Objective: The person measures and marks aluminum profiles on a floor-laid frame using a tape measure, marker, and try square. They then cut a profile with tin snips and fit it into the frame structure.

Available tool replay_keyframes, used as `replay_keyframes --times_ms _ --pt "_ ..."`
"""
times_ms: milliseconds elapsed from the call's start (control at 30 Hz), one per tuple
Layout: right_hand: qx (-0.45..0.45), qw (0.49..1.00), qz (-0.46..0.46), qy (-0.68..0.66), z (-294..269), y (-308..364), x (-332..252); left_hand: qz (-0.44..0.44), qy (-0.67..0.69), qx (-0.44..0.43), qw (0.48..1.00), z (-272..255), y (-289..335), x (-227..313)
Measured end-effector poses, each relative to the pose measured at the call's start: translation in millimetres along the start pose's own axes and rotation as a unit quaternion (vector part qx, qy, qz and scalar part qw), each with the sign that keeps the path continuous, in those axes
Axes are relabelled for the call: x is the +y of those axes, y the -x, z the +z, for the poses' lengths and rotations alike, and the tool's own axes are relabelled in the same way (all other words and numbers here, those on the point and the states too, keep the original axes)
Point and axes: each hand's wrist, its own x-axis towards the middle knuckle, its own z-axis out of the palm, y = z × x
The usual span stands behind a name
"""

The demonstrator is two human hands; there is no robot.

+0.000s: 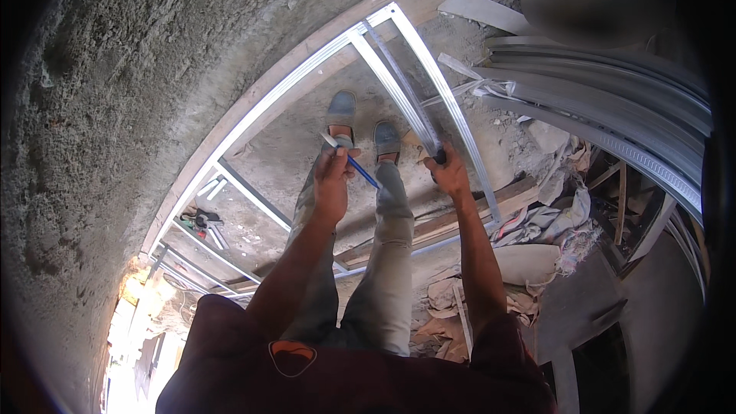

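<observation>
My left hand (pixel 333 172) is closed around a slim blue-and-white pen (pixel 365 174), its white end up past the fingers and its blue end slanting down over my legs. In my right hand (pixel 451 175) is the near end of a long, narrow, dark grey straightedge (pixel 400 77); the fingers hide part of that end. The straightedge lies along a silver crossbar (pixel 389 77) of a ladder-like metal frame (pixel 268 101), and its far end reaches the frame's long rail. I stand with both feet inside the frame.
A rough plastered wall (pixel 138 69) rises at left, with a wooden plank (pixel 222 126) along its foot. Stacked grey metal profiles (pixel 606 100) lie at right, above crumpled sacks (pixel 552 226) and rubble. Timber (pixel 514 195) and a few tools (pixel 201 220) lie about the frame.
</observation>
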Motion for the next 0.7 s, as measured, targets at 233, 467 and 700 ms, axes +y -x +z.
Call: replay_keyframes --times_ms 233,467,700 --pt "0.018 1.000 0.012 -0.007 14.5 -30.3 25.8 0.059 -0.055 0.039 0.996 -41.5 -53.8 69.8" --pt "-0.013 1.000 0.012 0.002 13.1 -39.1 26.2 0.078 -0.077 0.002 0.994 -60.4 -68.2 77.2" --pt "-0.019 1.000 0.016 -0.008 17.3 -43.4 33.5 0.093 -0.091 -0.010 0.991 -36.5 -66.7 72.6"
